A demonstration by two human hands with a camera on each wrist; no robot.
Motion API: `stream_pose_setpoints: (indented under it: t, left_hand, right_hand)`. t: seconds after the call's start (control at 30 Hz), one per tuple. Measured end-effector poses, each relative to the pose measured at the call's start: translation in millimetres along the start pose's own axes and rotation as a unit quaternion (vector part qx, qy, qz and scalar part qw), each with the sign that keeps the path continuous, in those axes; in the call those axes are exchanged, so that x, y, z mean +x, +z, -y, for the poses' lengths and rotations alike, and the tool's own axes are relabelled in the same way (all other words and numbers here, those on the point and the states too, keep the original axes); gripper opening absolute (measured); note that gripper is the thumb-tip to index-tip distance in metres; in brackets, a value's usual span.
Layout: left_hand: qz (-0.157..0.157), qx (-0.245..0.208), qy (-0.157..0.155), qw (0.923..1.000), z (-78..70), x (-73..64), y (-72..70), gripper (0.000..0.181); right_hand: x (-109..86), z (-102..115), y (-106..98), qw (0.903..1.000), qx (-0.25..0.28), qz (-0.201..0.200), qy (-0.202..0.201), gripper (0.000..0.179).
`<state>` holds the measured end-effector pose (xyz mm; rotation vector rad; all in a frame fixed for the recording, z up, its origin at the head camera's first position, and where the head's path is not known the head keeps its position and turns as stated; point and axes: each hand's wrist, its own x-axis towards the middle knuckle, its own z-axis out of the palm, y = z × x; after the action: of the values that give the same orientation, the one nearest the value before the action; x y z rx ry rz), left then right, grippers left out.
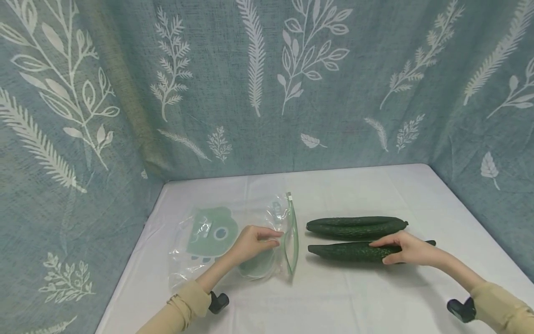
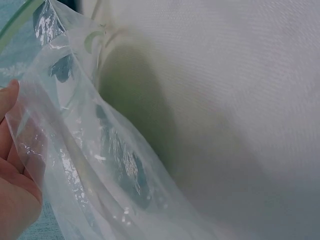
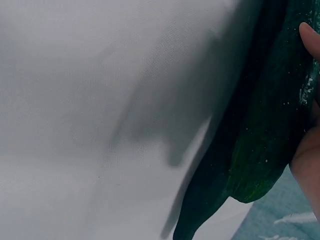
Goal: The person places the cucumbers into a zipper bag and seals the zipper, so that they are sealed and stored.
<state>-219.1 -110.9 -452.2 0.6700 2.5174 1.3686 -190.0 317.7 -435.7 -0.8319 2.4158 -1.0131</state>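
On the left of the table lies a clear zip bag (image 1: pixel 267 208) with a green closure strip and a green printed creature. My left hand (image 1: pixel 250 243) pinches the bag's edge close to its mouth, and the strip bows apart there. In the left wrist view the thumb (image 2: pixel 9 97) lies at the film's edge, with fingers seen through the plastic. My right hand (image 1: pixel 410 250) grips a cucumber (image 1: pixel 346 250) with thumb and fingers across it. The right wrist view shows this cucumber (image 3: pixel 265 155) against a longer one (image 3: pixel 205 200) with a narrow stem end.
Behind the gripped cucumber, more dark green cucumbers (image 1: pixel 354 227) lie side by side. A white cloth covers the table (image 1: pixel 325 297). Blue-green curtains (image 1: pixel 233 93) with white leaf prints stand along its back and sides.
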Motion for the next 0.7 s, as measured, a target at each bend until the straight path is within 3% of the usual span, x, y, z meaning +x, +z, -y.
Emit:
stream_pose_setpoints:
  t: [0.4,0.7]
  left_hand:
    - [0.000,-0.003,0.012,0.9999,-0.9,-1.8,-1.2,0.024]
    - [0.003,-0.007,0.016,0.9998,-0.2,-1.4,-1.3,0.025]
  right_hand:
    - [5.0,3.3,2.3,0.9997,-0.017,-0.017,-0.007,0.046]
    - [12.4,11.2,7.7,0.9998,0.003,-0.021,-0.001,0.048]
